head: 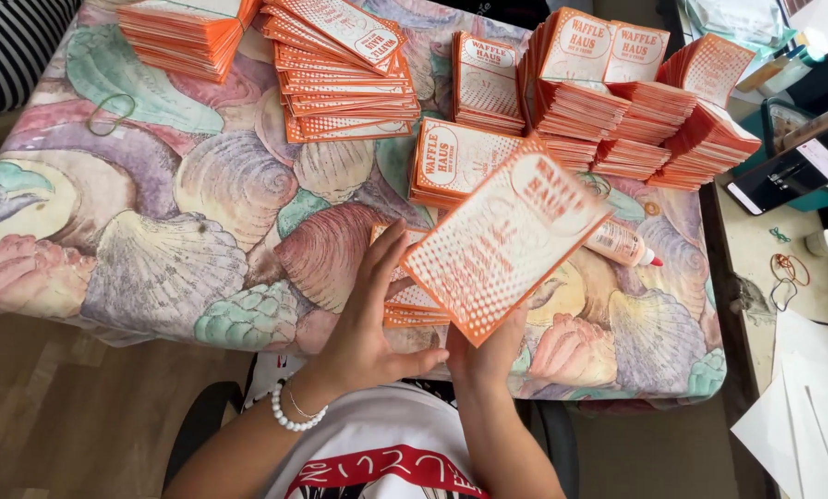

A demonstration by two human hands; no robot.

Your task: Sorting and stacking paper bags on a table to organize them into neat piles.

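Orange packet (501, 245) pinched above right fingers (515, 323).

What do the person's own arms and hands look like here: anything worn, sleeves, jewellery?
Both forearms are bare, with no sleeves reaching them. The left hand has a bracelet of round white beads at the wrist, with a thin chain bracelet beside it. The right hand shows no ring, watch or glove.

Home: seashell tablecloth (155, 231), wood floor (54, 416)
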